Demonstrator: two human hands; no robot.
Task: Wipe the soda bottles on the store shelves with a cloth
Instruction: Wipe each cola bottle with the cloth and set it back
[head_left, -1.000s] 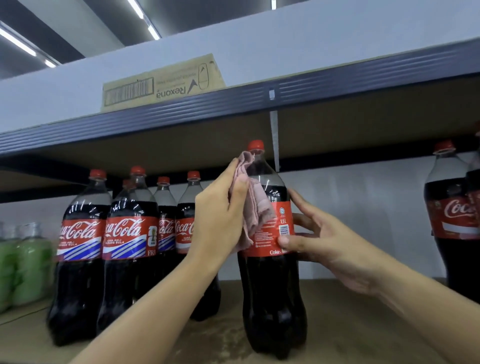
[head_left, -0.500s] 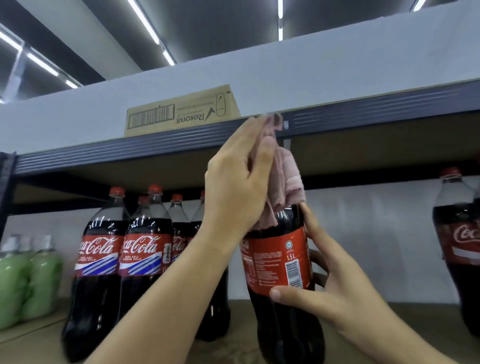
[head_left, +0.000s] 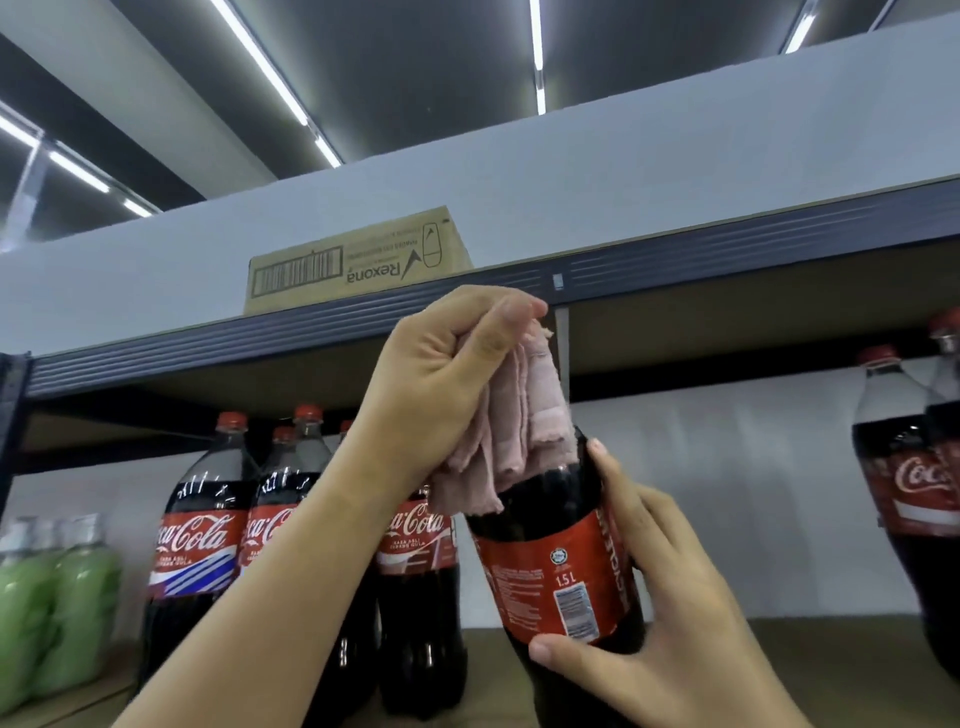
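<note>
Cloth (head_left: 511, 431) bunched over the neck and cap of one cola bottle (head_left: 561, 587); cap itself hidden under the folds. Left hand (head_left: 447, 374) clenched round the cloth from above, fingers curled tight. Right hand (head_left: 660, 613) grasps the bottle at the label, thumb across the front, fingers round the far side.

Change over the last second: the cloth was lying against the shoulder and label, with the red cap showing; half a second ago it had climbed to the neck; now it sits over the top. The left hand has gone from flat pressing to a fist. The bottle also looks tipped slightly toward the camera and left, base out of view, so whether it rests on the shelf (head_left: 779, 631) cannot be told.

Reading: body pass seems done, neck and cap being rubbed. This bottle is probably near finished.

Still to do, by the look of it: cluster of bottles (head_left: 197, 545) to the left, more bottles (head_left: 909, 467) at right edge. Green bottles (head_left: 62, 613) far left. Carton (head_left: 358, 260) on the upper shelf.
</note>
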